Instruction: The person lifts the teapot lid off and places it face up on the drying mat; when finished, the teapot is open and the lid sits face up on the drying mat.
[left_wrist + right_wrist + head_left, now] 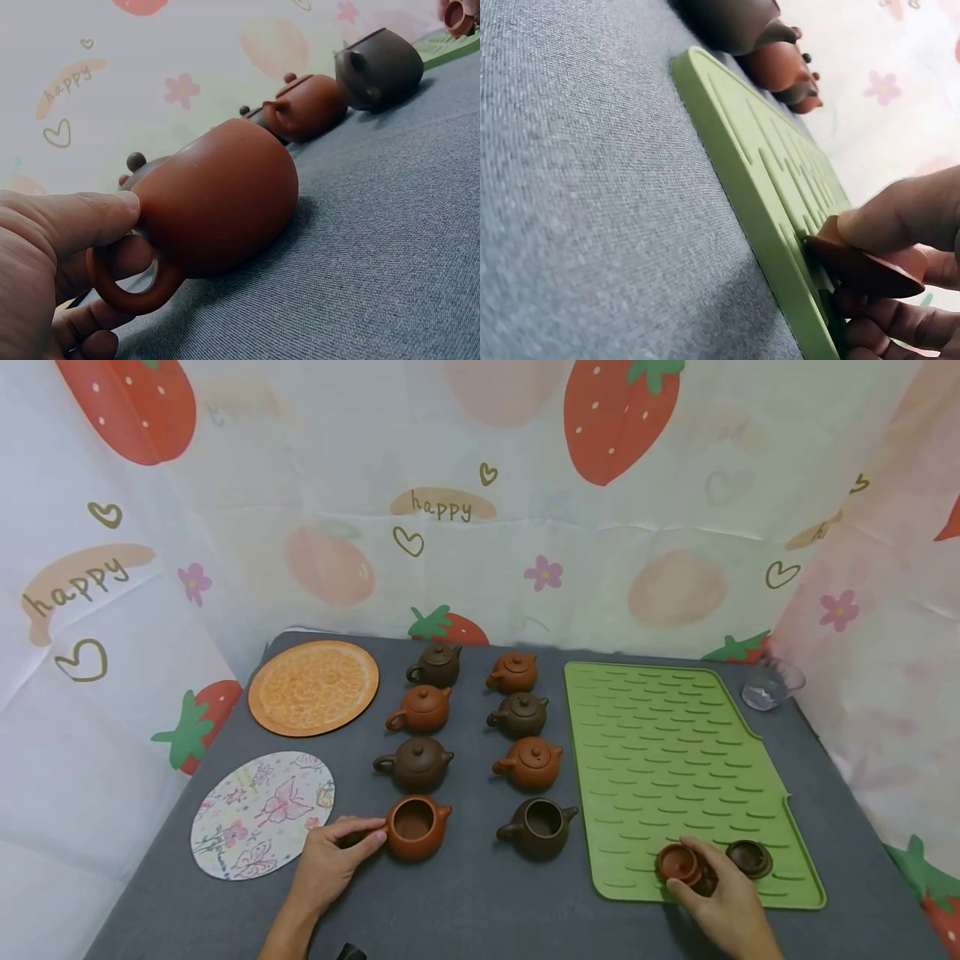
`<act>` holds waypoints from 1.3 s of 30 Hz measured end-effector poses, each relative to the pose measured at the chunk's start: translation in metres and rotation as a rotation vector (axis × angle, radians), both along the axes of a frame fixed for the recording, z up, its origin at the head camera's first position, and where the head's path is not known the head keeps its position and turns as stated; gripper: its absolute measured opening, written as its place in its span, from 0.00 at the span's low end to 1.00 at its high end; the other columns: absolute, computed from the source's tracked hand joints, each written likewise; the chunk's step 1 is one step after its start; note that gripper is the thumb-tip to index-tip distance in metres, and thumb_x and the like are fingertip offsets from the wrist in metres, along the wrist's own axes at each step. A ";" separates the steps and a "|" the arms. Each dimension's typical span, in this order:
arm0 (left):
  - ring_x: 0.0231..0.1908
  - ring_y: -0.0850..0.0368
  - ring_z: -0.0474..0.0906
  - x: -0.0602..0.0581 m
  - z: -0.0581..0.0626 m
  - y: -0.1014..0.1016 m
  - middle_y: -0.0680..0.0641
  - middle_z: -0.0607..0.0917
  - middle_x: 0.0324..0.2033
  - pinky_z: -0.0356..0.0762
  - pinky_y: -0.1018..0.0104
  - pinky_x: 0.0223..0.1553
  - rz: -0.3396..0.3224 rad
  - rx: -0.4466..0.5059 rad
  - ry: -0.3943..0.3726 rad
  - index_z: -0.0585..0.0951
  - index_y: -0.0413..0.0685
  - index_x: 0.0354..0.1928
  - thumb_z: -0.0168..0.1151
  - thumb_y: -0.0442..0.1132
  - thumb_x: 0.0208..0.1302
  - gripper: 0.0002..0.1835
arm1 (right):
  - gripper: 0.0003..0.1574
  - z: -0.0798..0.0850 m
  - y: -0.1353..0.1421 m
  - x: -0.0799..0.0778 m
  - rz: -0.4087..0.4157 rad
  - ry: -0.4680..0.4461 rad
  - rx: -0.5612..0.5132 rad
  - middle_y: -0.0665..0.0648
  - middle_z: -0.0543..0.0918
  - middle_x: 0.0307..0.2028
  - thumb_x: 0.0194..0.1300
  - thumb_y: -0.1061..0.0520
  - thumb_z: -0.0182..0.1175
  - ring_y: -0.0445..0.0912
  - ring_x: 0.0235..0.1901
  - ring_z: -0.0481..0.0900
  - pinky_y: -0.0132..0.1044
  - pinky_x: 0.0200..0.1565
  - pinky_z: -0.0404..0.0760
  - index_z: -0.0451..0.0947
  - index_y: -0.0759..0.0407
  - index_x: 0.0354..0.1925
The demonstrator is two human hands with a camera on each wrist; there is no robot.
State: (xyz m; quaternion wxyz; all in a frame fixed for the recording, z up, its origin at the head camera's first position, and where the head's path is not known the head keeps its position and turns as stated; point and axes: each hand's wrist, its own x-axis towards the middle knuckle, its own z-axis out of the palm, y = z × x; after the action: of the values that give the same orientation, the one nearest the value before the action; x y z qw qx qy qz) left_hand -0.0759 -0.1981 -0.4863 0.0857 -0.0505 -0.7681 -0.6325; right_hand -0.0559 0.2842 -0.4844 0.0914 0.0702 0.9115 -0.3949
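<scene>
My left hand grips the handle of a lidless reddish-brown teapot, thumb on top in the left wrist view. The pot stands on the dark cloth, its opening facing up. My right hand pinches a reddish-brown teapot lid, turned upside down, at the near edge of the green mat; whether it touches the mat I cannot tell. Just right of those fingers, a dark brown lid lies upside down on the mat. A lidless dark teapot stands between the two hands.
Behind the lidless pots, two columns of lidded teapots reach towards the back. At left lie an orange round mat and a butterfly-patterned oval mat. A clear glass pitcher stands at the back right. Printed curtains enclose the table.
</scene>
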 end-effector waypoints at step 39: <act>0.35 0.55 0.79 -0.039 0.058 0.001 0.40 0.83 0.33 0.76 0.69 0.37 -0.082 -0.042 0.252 0.84 0.33 0.45 0.65 0.20 0.56 0.13 | 0.38 0.072 0.001 -0.017 0.102 0.464 0.020 0.59 0.74 0.48 0.61 0.59 0.68 0.38 0.37 0.69 0.30 0.32 0.69 0.67 0.63 0.66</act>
State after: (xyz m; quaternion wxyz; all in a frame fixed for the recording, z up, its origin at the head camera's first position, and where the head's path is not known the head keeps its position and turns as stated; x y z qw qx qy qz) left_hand -0.1150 -0.1971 -0.4285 0.1545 -0.1627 -0.7617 -0.6078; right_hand -0.0730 0.2850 -0.4124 -0.1015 -0.0678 0.9143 -0.3863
